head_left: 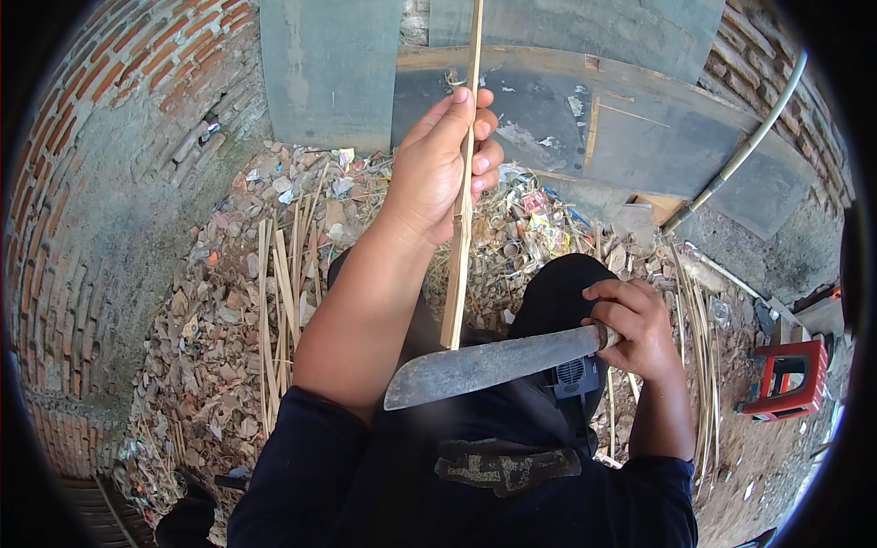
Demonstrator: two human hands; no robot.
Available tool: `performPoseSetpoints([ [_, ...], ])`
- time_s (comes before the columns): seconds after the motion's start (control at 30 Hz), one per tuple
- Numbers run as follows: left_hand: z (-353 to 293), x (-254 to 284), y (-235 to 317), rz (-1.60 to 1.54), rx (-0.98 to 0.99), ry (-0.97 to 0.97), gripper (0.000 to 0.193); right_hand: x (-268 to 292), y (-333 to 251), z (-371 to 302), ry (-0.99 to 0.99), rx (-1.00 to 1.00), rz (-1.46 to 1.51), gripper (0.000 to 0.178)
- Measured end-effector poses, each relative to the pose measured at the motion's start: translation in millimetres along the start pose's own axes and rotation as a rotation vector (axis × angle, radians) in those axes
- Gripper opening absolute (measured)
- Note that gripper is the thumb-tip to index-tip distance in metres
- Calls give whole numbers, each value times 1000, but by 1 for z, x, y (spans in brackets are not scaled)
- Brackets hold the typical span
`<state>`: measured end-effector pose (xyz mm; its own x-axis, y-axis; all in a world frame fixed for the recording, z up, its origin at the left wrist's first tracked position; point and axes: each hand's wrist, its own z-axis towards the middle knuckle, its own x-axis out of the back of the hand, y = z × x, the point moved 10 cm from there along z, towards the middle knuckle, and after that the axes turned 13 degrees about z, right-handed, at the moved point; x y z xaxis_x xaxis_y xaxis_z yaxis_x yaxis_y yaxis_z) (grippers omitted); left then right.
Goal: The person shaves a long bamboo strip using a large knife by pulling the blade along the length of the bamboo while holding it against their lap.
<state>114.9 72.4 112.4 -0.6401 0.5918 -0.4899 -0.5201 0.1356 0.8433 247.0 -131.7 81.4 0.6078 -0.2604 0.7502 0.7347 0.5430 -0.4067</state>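
My left hand [448, 151] is raised in front of me, its fingers closed round a long, pale bamboo strip [459, 265]. The strip runs from beyond the top of the picture down toward my lap. Its lower end meets or overlaps the upper edge of a machete blade [493, 367]; whether they touch I cannot tell. My right hand [637, 321] grips the machete by its handle, mostly hidden in the fingers. The broad, dull grey blade points left across my body, its rounded tip near my left elbow.
Split strips [280, 310] lie on the rubble at left, and more strips [698, 356] at right. A red plastic stool [787, 382] stands farther right. Grey boards [329, 73] lean at the back, a pole [740, 151] slants beside them, and a brick wall [82, 228] rises at left.
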Motion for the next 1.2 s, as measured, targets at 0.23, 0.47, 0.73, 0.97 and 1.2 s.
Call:
performPoseSetpoints([
  [0.23,-1,0,-1,-11,2,0,28,0,-2,4,14,10,0,28],
  [0.47,-1,2,-2,-24,-3,-16,28,-5,-3,8,16,12,38,29],
  [0.73,-4,2,-13,-39,28,-16,28,-12,0,18,7,-19,15,23],
  [0.97,-5,10,-15,-61,43,-32,30,-16,-1,33,-13,-7,-9,40],
  [1.2,-5,21,-12,-51,39,-11,34,-23,-6,42,-27,-2,-59,41],
])
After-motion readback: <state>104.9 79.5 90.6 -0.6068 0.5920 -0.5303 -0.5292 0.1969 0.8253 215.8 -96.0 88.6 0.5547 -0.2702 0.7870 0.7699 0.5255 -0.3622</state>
